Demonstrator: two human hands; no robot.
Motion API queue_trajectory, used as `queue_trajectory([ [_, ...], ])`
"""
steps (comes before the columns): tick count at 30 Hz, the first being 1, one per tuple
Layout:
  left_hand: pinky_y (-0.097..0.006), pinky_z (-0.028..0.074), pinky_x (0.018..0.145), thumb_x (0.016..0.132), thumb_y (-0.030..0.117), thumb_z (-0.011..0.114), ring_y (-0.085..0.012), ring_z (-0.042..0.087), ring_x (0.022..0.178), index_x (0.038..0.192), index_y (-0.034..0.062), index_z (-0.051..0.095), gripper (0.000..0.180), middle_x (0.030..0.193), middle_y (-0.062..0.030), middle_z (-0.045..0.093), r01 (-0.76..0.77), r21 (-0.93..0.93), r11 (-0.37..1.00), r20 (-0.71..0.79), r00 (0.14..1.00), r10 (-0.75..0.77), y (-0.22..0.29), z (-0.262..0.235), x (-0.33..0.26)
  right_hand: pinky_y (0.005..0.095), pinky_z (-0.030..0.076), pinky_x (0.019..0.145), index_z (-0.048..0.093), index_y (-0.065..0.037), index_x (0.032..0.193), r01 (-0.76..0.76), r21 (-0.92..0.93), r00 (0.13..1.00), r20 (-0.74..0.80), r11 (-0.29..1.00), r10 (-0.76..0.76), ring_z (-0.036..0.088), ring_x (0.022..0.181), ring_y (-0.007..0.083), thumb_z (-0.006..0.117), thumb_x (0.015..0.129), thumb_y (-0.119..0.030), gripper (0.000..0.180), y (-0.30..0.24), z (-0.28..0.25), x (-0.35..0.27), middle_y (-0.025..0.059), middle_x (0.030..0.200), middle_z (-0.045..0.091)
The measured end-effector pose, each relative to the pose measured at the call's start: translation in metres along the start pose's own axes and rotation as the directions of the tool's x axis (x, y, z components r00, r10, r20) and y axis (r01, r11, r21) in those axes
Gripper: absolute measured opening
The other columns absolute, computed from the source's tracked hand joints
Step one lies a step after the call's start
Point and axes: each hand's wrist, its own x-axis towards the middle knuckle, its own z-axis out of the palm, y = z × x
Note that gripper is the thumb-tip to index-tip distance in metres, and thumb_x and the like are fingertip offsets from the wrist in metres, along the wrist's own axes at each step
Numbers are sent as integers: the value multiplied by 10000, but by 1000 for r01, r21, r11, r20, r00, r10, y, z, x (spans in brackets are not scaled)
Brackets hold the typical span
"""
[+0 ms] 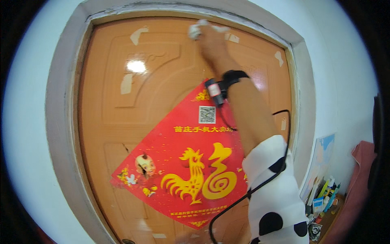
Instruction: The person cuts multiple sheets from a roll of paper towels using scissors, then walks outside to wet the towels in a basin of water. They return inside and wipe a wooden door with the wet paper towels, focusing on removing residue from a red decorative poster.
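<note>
Stretched up to the top of a wooden door (158, 81), my right hand (212, 42) is closed around a crumpled white cloth (195, 31), pressed against the upper panel. The hand is a little smeared by motion, and whether the cloth is fabric or paper I cannot make out. A black strap (235, 76) with a small dark device (214, 90) circles my wrist. Below the arm, a red diamond-shaped poster (178, 150) with gold figures is stuck to the door; my forearm covers its right part. My left hand is out of the picture.
Pale torn paper scraps (126, 83) cling to the door in several spots. A worn frame (65, 101) surrounds it. A black cable (260, 186) runs along my spotted sleeve (270, 191). At the lower right are bottles and tubes (325, 199) and a pink cloth (359, 166).
</note>
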Motion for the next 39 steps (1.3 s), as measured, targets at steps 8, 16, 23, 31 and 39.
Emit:
queue_trajectory([
  [8,-398,508,739,798,157,714,-281,650,887,1111,-22,604,378,974,-174,683,-103,-92,990,78,991,110,57,46,5,498,477,853,594,-34,1134,-518,-401,835,-44,756,549,602,1009,431,437,913,-189,312,191,-158,-94,257,1109,623],
  [16,-379,501,779,789,119,709,-261,641,900,1098,-9,622,345,982,-150,688,-153,-204,967,153,971,186,76,62,4,434,471,868,610,-33,1151,-209,59,978,24,976,208,594,1017,377,527,891,-126,288,78,-113,-143,218,1118,621],
  [23,-363,495,814,782,85,705,-244,633,911,1086,2,639,322,988,-130,692,-153,-341,927,196,953,230,80,58,7,452,462,892,652,-45,1000,288,220,949,67,932,-309,601,985,371,564,789,-84,232,-73,-16,-106,176,1062,641],
  [31,-363,503,817,751,34,718,-228,623,942,1102,-21,624,367,1009,-120,683,-135,-396,908,-18,990,139,-10,57,-6,335,485,889,627,-51,1192,-512,-157,840,113,844,531,628,1042,241,565,882,-136,327,86,-151,-147,140,1130,662],
  [39,-394,518,654,766,110,731,-247,626,744,1098,-33,598,385,908,-163,687,-80,-108,991,160,982,97,-26,8,-5,421,323,1089,590,-26,1235,-306,-42,900,313,951,303,448,1297,379,563,849,-27,387,36,-233,-358,247,1352,503],
])
